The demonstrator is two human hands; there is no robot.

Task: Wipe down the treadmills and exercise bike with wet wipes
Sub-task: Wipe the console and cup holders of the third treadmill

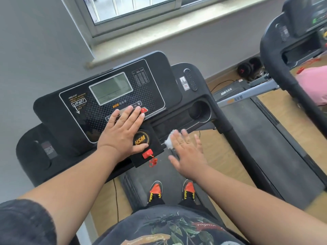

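Observation:
I stand on a black treadmill whose console [74,121] fills the middle of the view, with a grey screen [111,88] and an orange HSM knob [140,138]. My left hand [122,131] lies flat on the console's button row, fingers straight, thumb beside the knob. My right hand [187,151] is flat with straight fingers and presses a crumpled white wet wipe [169,140] against the console's lower right edge. Most of the wipe is hidden under the palm.
A red safety key [147,153] with a coiled cord hangs below the knob. A cup recess [200,109] sits right of the console. A second treadmill [276,55] stands to the right, dumbbells [248,68] by the wall, a windowsill [159,30] ahead.

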